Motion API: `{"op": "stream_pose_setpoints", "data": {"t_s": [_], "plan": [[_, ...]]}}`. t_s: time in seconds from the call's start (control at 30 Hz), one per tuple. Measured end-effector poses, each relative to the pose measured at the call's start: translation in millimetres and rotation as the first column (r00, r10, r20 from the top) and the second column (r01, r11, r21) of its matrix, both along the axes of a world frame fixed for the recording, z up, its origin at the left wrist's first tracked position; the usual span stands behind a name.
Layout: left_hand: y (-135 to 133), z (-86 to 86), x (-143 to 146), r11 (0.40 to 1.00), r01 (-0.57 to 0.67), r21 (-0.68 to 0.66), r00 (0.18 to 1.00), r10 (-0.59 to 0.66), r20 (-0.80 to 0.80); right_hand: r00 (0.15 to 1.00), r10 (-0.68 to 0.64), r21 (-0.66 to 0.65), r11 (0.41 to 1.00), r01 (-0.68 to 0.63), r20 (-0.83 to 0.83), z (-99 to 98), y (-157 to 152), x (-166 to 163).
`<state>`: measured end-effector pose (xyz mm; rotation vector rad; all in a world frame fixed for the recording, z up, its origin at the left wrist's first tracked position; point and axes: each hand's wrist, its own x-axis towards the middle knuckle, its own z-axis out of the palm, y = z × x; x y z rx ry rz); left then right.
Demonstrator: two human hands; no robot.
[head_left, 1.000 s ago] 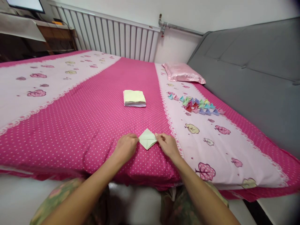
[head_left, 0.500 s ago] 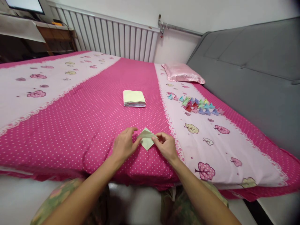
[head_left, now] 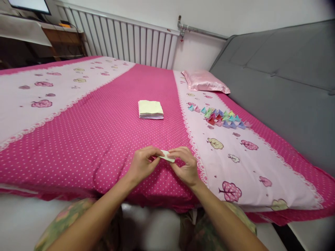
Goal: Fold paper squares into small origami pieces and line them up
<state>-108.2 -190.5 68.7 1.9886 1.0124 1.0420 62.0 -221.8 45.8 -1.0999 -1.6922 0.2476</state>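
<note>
A pale green piece of folded paper [head_left: 166, 156] is held between my two hands, just above the near edge of the bed. It shows as a narrow strip, tilted down to the right. My left hand [head_left: 145, 162] pinches its left end between thumb and fingers. On the other end, my right hand [head_left: 185, 164] has its fingers over the top and its thumb beneath. Fingertips cover parts of the paper. Beyond the hands lies a square stack of paper sheets [head_left: 150, 108], pale yellow on top.
Several small folded-paper boats [head_left: 222, 118] in many colours sit together at the right. The bed [head_left: 110, 122] has a pink dotted and floral cover. A pink pillow [head_left: 205, 82] lies by the grey headboard [head_left: 277, 62]. A white radiator [head_left: 117, 35] lines the far wall.
The paper showed as a diamond with a centre crease; now it is seen as a narrow strip. My left hand, open beside it before, has closed on its left end.
</note>
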Motion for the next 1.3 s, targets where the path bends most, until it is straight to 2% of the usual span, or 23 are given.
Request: {"op": "stream_pose_setpoints", "data": {"t_s": [0.1, 0.2, 0.33, 0.4, 0.47, 0.57, 0.77, 0.83, 0.93, 1.13, 1.3], "plan": [[0.3, -1.0, 2.7, 0.966, 0.054, -0.254, 0.972, 0.007, 0.234, 0.998, -0.047, -0.066, 0.997, 0.044, -0.052, -0.6, 2.0, 0.3], [-0.9, 0.4, 4.9, 0.873, 0.173, -0.457, 0.89, 0.061, 0.452, 0.98, -0.059, -0.177, 0.984, 0.025, -0.188, -4.3, 3.9, 0.6], [-6.1, 1.9, 8.7, 0.744, 0.326, -0.584, 0.79, 0.125, 0.6, 0.908, 0.017, -0.289, 0.945, -0.151, -0.419, -6.8, 4.1, -0.4], [-8.3, 0.8, 10.9, 0.681, 0.393, -0.618, 0.749, 0.153, 0.644, 0.887, 0.044, -0.296, 0.934, -0.199, -0.459, -5.0, 3.4, -1.1], [-9.2, -1.0, 12.3, 0.648, 0.417, -0.637, 0.74, 0.164, 0.652, 0.886, 0.055, -0.302, 0.929, -0.214, -0.461, -2.7, 2.7, -1.8], [-8.6, -3.5, 12.7, 0.66, 0.375, -0.651, 0.781, 0.154, 0.605, 0.878, 0.062, -0.328, 0.913, -0.242, -0.474, -2.4, 2.4, -2.1], [-5.9, -3.0, 12.1, 0.79, 0.166, -0.59, 0.886, 0.143, 0.441, 0.859, 0.049, -0.356, 0.897, -0.262, -0.509, -7.5, 4.0, -0.1], [-5.4, -1.9, 11.9, 0.814, 0.102, -0.573, 0.902, 0.167, 0.398, 0.867, 0.046, -0.383, 0.885, -0.266, -0.496, -8.0, 4.4, 0.8], [-4.3, -0.6, 10.7, 0.82, 0.061, -0.569, 0.904, 0.196, 0.379, 0.864, 0.055, -0.409, 0.864, -0.293, -0.501, -8.2, 4.3, 1.3], [-1.0, -0.6, 7.4, 0.807, 0.089, -0.584, 0.905, 0.18, 0.386, 0.854, 0.097, -0.434, 0.828, -0.355, -0.512, -8.4, 3.4, 0.5], [-0.2, 0.2, 7.1, 0.774, 0.109, -0.624, 0.91, 0.176, 0.377, 0.869, 0.047, -0.45, 0.841, -0.301, -0.493, -11.0, 5.2, 1.5]]}}
